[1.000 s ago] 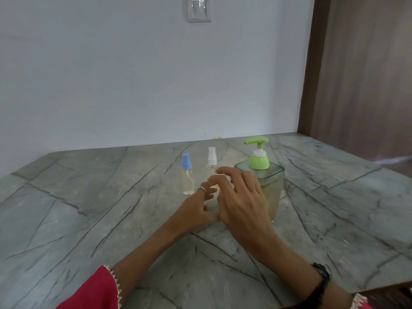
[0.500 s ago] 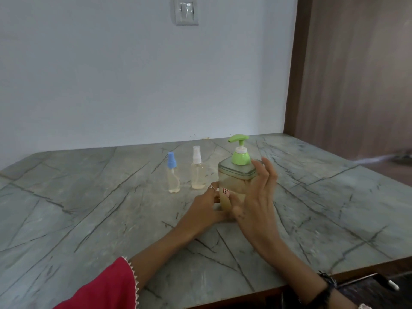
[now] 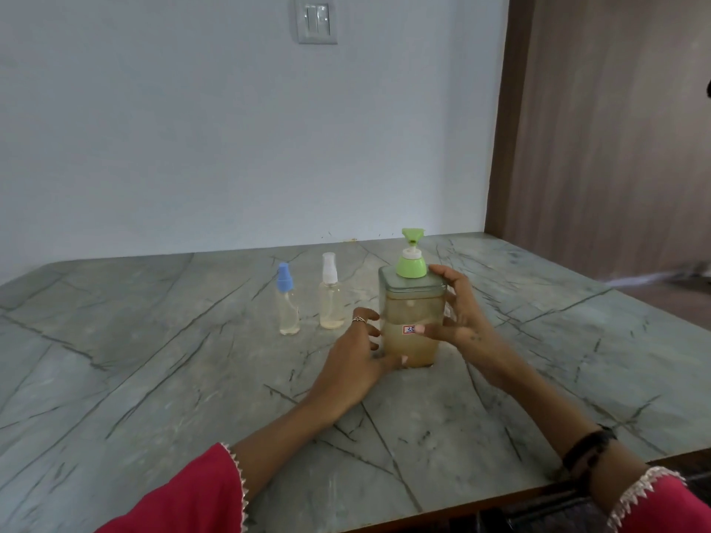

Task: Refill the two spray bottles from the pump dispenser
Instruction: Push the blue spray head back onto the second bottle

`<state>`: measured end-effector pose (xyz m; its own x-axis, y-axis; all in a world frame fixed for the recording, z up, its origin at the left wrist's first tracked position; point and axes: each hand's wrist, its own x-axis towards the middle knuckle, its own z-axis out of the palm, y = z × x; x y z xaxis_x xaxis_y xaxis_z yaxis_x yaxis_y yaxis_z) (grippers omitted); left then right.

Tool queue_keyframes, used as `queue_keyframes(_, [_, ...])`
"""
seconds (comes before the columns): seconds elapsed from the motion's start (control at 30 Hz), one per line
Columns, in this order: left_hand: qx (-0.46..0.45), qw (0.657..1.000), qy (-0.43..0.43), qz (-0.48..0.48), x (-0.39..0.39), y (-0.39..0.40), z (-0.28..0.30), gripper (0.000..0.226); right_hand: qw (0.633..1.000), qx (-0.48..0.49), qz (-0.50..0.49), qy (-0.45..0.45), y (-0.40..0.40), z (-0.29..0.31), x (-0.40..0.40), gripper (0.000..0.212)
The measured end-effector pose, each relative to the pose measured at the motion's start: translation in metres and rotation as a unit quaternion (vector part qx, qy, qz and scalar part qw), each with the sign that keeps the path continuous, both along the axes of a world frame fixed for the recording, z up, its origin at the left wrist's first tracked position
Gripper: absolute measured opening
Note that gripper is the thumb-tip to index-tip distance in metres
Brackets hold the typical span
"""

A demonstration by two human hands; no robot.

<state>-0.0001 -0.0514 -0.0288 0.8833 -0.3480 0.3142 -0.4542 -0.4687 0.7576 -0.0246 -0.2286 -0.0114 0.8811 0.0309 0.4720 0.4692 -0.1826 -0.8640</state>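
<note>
A square clear pump dispenser with a green pump head and yellowish liquid stands upright on the stone table. My left hand holds its lower left side, thumb across the front near the base. My right hand wraps its right side, thumb on the front by a small label and fingers at the upper right edge. Left of the dispenser stand two small clear spray bottles, both capped: one with a blue cap, one with a white cap. Neither hand touches them.
The grey veined table runs to a pale wall at the back and a wooden panel at the right. Its front edge crosses the lower right, under my right wrist. A light switch sits high on the wall.
Both hands have closed onto the dispenser's sides; a second ago they hovered in front of it. The pump spout has turned from pointing left to facing the camera. The view also shifted.
</note>
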Motion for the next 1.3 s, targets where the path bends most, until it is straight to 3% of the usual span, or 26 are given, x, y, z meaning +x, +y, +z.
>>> queue_keyframes(0.13, [-0.023, 1.0, 0.01, 0.002, 0.006, -0.006, 0.002, 0.071, 0.999, 0.001, -0.003, 0.041, -0.006, 0.003, 0.012, 0.087])
queue_keyframes(0.47, [-0.007, 0.999, -0.007, 0.043, 0.038, -0.022, 0.001, 0.065, 0.999, 0.035, -0.013, 0.033, 0.004, -0.006, 0.048, 0.065])
queue_keyframes(0.7, [0.092, 0.988, -0.064, 0.109, 0.061, -0.041, -0.007, 0.062, 0.983, -0.067, -0.166, 0.04, 0.012, -0.025, 0.073, 0.057])
queue_keyframes(0.8, [0.138, 0.978, -0.086, 0.129, 0.068, -0.045, -0.01, 0.063, 0.954, -0.158, -0.254, 0.024, 0.014, -0.029, 0.071, 0.054])
queue_keyframes(0.9, [0.172, 0.97, -0.104, 0.138, 0.07, -0.049, -0.012, 0.062, 0.929, -0.175, -0.325, 0.02, 0.018, -0.026, 0.063, 0.034])
queue_keyframes(1.1, [0.159, 0.969, -0.116, 0.149, 0.071, -0.051, -0.013, 0.053, 0.8, -0.443, -0.404, -0.03, 0.023, -0.019, 0.054, 0.022])
queue_keyframes(1.2, [0.161, 0.967, -0.112, 0.162, 0.07, -0.052, -0.01, 0.046, 0.764, -0.47, -0.43, -0.102, 0.031, -0.024, 0.057, 0.024])
queue_keyframes(1.3, [0.154, 0.969, -0.108, 0.159, 0.069, -0.054, -0.009, 0.042, 0.757, -0.468, -0.436, -0.137, 0.029, -0.025, 0.058, 0.026])
